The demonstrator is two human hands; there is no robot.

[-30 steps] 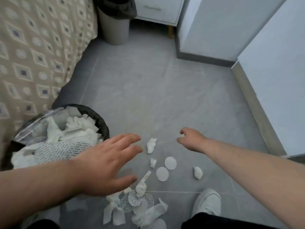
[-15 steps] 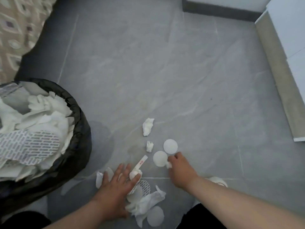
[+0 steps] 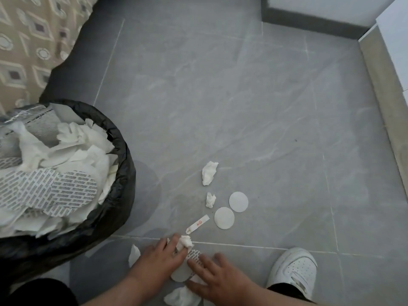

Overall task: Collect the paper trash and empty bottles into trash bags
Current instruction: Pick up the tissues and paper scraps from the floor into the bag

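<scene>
A bin lined with a black trash bag [image 3: 124, 149] stands at the left, heaped with white tissues and printed paper. On the grey floor lie a crumpled tissue [image 3: 209, 173], a smaller wad [image 3: 210, 199], two round white discs [image 3: 238, 201] [image 3: 224, 217] and a paper strip [image 3: 197, 224]. My left hand [image 3: 157, 260] pinches a crumpled tissue [image 3: 184, 240] at its fingertips. My right hand [image 3: 220, 281] lies with spread fingers on a pile of paper: a printed seal [image 3: 194, 255], a white disc [image 3: 180, 272] and a tissue [image 3: 180, 298].
A white shoe [image 3: 293, 270] stands on the floor at the lower right. A patterned beige bed cover [image 3: 26, 40] hangs at the upper left. A dark skirting [image 3: 309, 23] and a white cabinet [image 3: 395, 36] close off the far right. A tissue scrap [image 3: 134, 257] lies left of my hand.
My right hand has moved from the round discs back to the paper pile beside my left hand. The left hand stays on the pile with the tissue at its fingertips.
</scene>
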